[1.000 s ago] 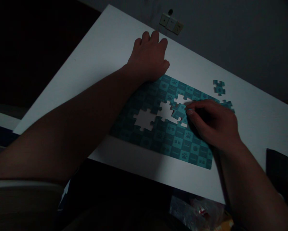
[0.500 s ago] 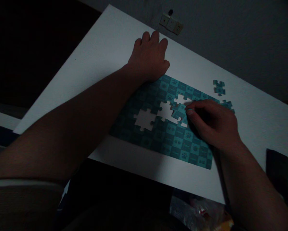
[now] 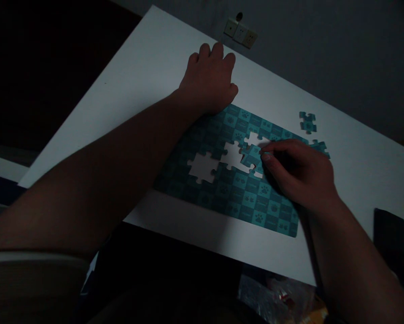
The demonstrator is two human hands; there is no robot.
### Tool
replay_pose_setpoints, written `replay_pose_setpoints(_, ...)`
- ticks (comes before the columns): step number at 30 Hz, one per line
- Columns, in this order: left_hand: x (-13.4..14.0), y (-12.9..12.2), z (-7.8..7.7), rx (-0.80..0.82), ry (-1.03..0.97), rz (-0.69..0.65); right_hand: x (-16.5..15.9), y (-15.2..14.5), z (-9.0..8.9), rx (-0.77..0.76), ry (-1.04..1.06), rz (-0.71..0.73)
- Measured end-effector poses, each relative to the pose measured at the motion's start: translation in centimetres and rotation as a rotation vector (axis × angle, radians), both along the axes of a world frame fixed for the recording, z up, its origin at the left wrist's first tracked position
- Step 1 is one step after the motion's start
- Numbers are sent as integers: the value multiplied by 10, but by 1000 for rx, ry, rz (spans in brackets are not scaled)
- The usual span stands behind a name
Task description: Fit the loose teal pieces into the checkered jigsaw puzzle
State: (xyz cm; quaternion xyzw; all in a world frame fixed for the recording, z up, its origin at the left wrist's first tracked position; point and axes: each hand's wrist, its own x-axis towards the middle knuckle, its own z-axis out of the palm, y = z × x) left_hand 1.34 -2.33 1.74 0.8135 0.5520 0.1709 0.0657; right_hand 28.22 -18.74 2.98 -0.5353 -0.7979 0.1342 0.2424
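A teal jigsaw puzzle (image 3: 256,202) with a checked paw-print pattern lies on the white table (image 3: 127,81), with gaps in its middle where the white shows through. My right hand (image 3: 298,173) pinches a puzzle piece (image 3: 252,155) between thumb and forefinger, over the gap at the right. That piece sits slightly askew against the surrounding ones. My left hand (image 3: 210,78) rests palm down at the puzzle's far edge, fingers spread on the table, and its forearm covers the puzzle's left part. One loose piece (image 3: 308,122) lies beyond my right hand; another (image 3: 320,147) is partly hidden behind it.
A dark phone-like slab (image 3: 389,243) lies at the table's right, beside my right forearm. Wall sockets (image 3: 240,32) are just past the far edge. Below the near edge is clear plastic wrapping (image 3: 266,297). The light is dim.
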Motion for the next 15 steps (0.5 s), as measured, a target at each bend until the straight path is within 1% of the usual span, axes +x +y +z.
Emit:
replay_pose_setpoints(7,0,-2,2,-25,16,6,1,1,-3,12,0,-11)
replay_pose_setpoints(12,0,-1,-1,3,16,2,0,1,0,-5,-16,-9)
replay_pose_setpoints(15,0,0,-2,14,3,-4,-1,1,0,18,-4,-11)
